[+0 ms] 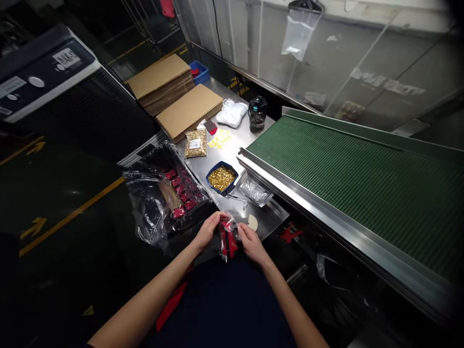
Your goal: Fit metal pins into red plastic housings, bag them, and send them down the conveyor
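Both my hands hold one small red and black item wrapped in a clear plastic bag (227, 240), just in front of my lap. My left hand (209, 230) grips its upper left side with fingers curled. My right hand (251, 241) pinches its right side. Left of them a black bin lined with clear plastic (152, 212) holds several similar red packs (181, 192). A blue tray of small gold parts (221, 178) sits on the steel table (270, 217) beyond my hands.
A green conveyor belt (348, 179) runs along the right. On the table lie a bag of gold parts (196, 143), yellow labels (219, 138), a clear bag (253, 189), tweezers (237, 197), a white disc (253, 222), cardboard boxes (188, 111) and a black jar (257, 114).
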Tool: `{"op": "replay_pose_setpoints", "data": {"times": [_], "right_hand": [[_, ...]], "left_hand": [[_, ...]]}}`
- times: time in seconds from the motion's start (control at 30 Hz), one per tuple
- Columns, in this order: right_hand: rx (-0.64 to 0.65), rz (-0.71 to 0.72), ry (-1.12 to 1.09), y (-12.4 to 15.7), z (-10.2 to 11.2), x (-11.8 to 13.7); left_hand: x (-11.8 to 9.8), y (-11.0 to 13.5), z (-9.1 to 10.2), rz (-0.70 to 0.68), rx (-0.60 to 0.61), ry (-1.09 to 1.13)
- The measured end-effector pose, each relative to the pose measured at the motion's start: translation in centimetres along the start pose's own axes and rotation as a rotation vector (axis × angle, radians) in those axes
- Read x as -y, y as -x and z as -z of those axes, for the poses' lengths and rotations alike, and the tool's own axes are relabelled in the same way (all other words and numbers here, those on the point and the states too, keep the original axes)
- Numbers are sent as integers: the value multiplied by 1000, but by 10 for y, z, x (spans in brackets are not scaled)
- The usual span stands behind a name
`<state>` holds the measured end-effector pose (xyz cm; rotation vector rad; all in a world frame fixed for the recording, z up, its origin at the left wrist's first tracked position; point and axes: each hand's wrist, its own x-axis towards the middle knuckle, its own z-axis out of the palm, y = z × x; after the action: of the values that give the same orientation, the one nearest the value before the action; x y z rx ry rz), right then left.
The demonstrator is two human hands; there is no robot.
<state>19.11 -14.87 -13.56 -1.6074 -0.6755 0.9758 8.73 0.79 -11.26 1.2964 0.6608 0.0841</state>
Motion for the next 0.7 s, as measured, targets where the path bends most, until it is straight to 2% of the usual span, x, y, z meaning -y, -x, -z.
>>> {"op": "replay_pose_setpoints", "data": {"times": [0.13, 0.23, 0.37, 0.43, 0.5, 0.6, 0.63, 0.7], "right_hand": [[-18, -64, -22, 5, -18, 12], [-110, -160, 53, 8, -17, 19], [-316, -284, 115, -2, -12, 27], [-351, -306, 101, -16, -20, 35], [-231, -284, 30, -35, -39, 45], [92, -288, -138, -70, -82, 62], [156, -310, -167, -83, -97, 67], [177, -355, -154, -111, -126, 74]], "left_hand": [[13, 11, 7, 69, 159, 152], [18, 15, 20, 104, 214, 243], [13, 13, 56, 107, 219, 301], [6, 11, 81, 95, 208, 303], [-1, 9, 108, 81, 197, 287], [-12, 7, 150, 68, 191, 234], [-16, 7, 165, 68, 190, 207], [-25, 7, 198, 77, 187, 142]]}}
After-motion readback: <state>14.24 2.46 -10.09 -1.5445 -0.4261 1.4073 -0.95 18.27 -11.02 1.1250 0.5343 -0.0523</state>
